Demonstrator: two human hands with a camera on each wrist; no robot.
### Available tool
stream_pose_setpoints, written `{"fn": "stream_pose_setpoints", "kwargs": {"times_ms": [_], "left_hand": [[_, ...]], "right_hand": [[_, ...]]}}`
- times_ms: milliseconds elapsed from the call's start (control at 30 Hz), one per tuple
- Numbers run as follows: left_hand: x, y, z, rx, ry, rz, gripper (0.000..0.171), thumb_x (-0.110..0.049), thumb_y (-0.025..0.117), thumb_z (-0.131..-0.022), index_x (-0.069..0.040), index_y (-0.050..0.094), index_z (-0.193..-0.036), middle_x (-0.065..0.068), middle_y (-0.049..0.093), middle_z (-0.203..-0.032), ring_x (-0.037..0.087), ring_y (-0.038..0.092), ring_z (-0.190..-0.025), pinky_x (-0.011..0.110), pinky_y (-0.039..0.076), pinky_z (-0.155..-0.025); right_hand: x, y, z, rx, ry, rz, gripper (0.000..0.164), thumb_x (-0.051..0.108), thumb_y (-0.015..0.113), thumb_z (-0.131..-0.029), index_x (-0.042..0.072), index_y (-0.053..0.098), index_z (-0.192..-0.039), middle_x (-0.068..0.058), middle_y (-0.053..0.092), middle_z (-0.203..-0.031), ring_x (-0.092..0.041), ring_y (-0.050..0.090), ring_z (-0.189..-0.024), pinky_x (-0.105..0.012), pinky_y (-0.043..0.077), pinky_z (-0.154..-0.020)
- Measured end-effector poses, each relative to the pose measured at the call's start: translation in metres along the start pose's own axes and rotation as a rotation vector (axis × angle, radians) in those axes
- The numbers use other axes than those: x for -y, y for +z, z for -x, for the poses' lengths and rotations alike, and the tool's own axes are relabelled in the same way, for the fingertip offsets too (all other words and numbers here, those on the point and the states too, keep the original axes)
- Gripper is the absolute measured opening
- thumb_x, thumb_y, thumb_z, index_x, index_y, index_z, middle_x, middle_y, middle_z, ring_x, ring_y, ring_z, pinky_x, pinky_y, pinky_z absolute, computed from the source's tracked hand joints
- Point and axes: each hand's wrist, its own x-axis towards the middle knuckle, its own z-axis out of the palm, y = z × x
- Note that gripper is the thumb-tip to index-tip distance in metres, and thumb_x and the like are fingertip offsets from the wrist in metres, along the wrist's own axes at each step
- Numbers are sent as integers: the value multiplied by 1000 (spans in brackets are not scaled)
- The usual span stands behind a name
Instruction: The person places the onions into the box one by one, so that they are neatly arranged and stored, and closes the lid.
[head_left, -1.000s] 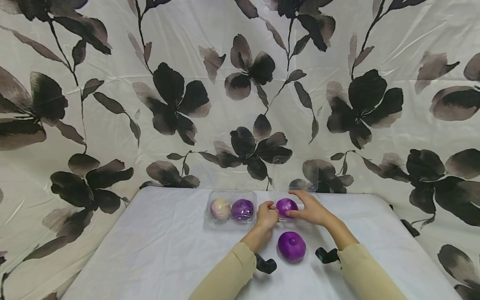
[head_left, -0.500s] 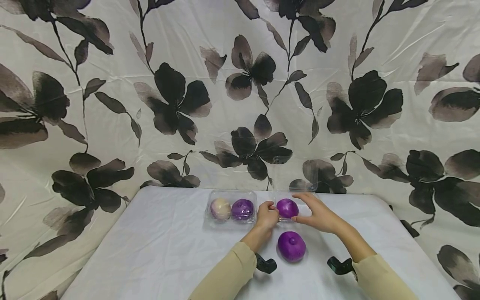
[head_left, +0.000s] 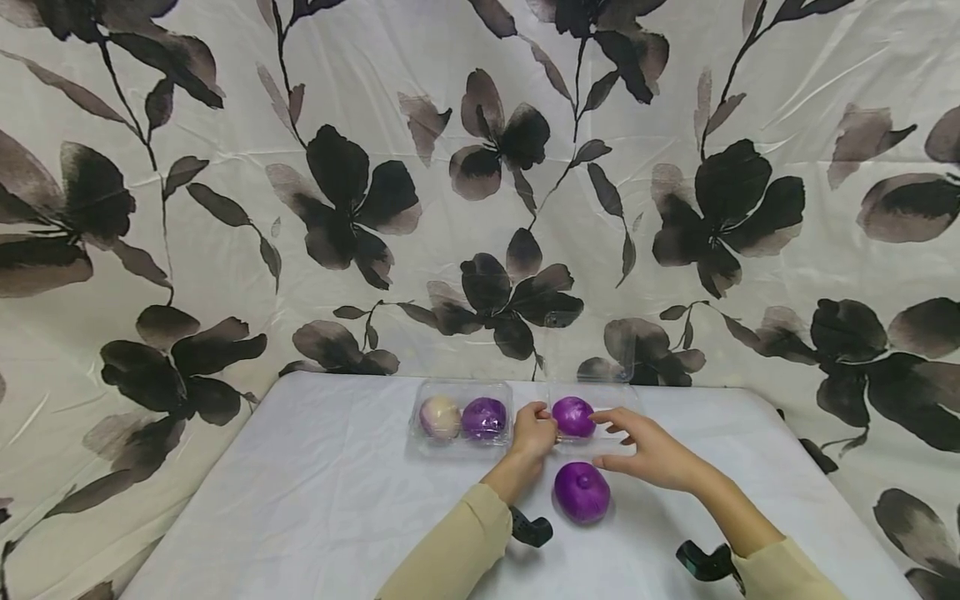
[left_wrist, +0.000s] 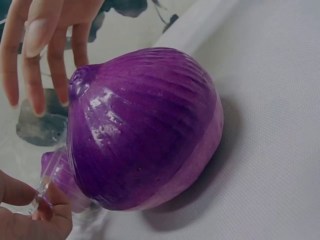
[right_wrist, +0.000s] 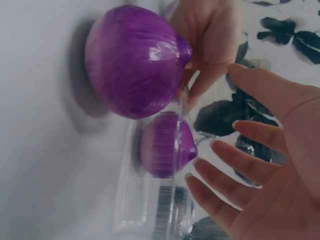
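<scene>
My left hand [head_left: 534, 432] pinches the front left rim of a clear plastic clamshell box [right_wrist: 125, 207], seen closely in the left wrist view. The box's lid stands raised at the back. Inside its left part sits a purple onion [head_left: 573, 417]. My right hand [head_left: 652, 454] hovers right of that onion, fingers spread and holding nothing, its thumb above the table. A second, glossy purple onion [left_wrist: 145, 130] rests on the table in front of the box, its pointed tip up, left of and below the right hand.
Left of the left hand stands another clear box [head_left: 459, 452], its lid down, holding a whitish round item [head_left: 440, 417] and a purple one [head_left: 483, 419]. A white cloth covers the table [head_left: 322, 500]. Behind it hangs a floral curtain [head_left: 450, 233].
My right hand has let go of the onion in the box and drawn back to the right and nearer. The left hand has stayed at the box rim.
</scene>
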Motion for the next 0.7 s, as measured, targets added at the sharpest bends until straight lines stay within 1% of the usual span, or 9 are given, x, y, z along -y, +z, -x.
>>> {"fn": "stream_pose_setpoints", "kwargs": {"times_ms": [233,367,467,600,700], "left_hand": [[0,0,-1,5,0,21,47,16,51,-85,19,51,-131,11,54,-101,13,50,-80,18,47,-61],[0,0,0,9,-3,32,46,17,51,-85,19,50,-131,10,53,-100,12,50,-78,19,49,-62],[0,0,0,9,-1,32,46,17,51,-85,20,50,-131,11,53,-100,13,50,-79,19,49,-62],[-1,0,0,8,0,23,44,16,52,-86,19,51,-130,11,53,-100,14,50,-81,18,48,-61],[-1,1,0,14,-3,20,44,15,52,-87,19,50,-131,11,53,-100,14,51,-79,18,49,-61]], "right_hand": [[2,4,10,74,31,-69,68,34,79,-91,0,52,-143,-22,56,-140,-47,56,-121,-54,54,-95],[1,8,14,88,29,-107,70,33,80,-90,-1,51,-144,-23,56,-138,-48,56,-120,-55,54,-94],[0,11,17,105,34,-140,71,32,80,-89,0,50,-145,-25,55,-139,-48,55,-121,-57,54,-95],[-3,17,21,129,31,-188,72,30,81,-89,2,49,-147,-25,52,-143,-48,54,-123,-59,53,-95],[-7,24,24,132,9,-201,75,29,83,-87,3,48,-148,-23,50,-146,-46,54,-123,-57,54,-93]]}}
